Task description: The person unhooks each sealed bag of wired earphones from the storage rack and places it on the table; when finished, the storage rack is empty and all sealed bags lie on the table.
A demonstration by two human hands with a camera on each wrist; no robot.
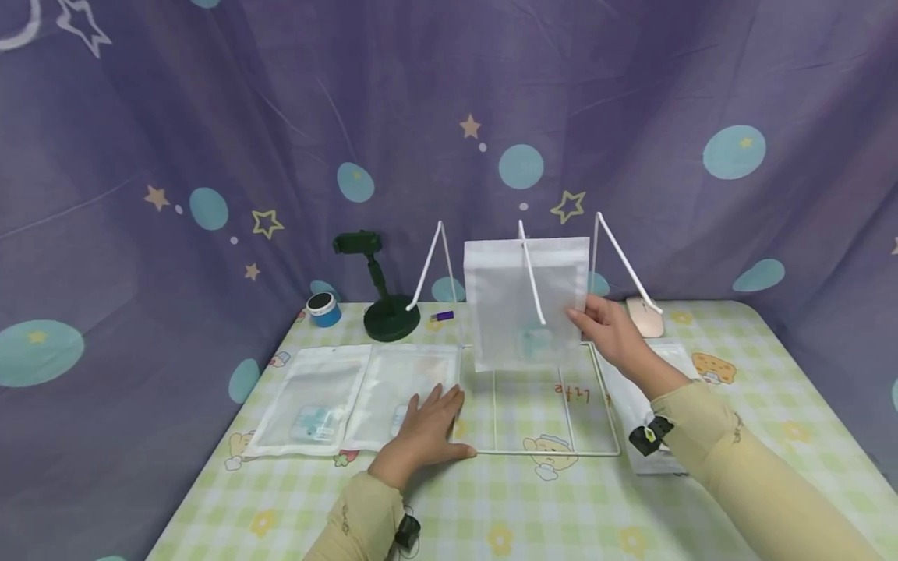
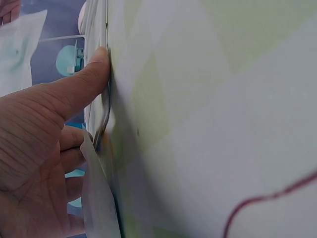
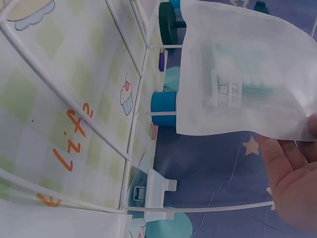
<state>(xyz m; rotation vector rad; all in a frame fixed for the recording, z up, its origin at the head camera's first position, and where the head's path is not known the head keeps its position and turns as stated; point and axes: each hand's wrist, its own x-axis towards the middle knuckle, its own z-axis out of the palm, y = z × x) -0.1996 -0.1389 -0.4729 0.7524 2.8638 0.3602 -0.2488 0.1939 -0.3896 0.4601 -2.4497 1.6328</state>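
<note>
A frosted zip bag with a teal-printed item inside stands upright at a white wire rack. The rack's middle prong crosses in front of the bag; I cannot tell whether it goes through the bag's top hole. My right hand pinches the bag's right edge between thumb and fingers. My left hand rests with fingers spread at the left side of the rack's base, over the edge of a flat frosted bag. In the left wrist view, its thumb lies along the base wire.
Another frosted bag lies at the left. More white packaging lies under my right forearm. Behind stand a dark green phone stand, a blue jar, a purple stick and a pale pink object. The rack's outer prongs stick out forward.
</note>
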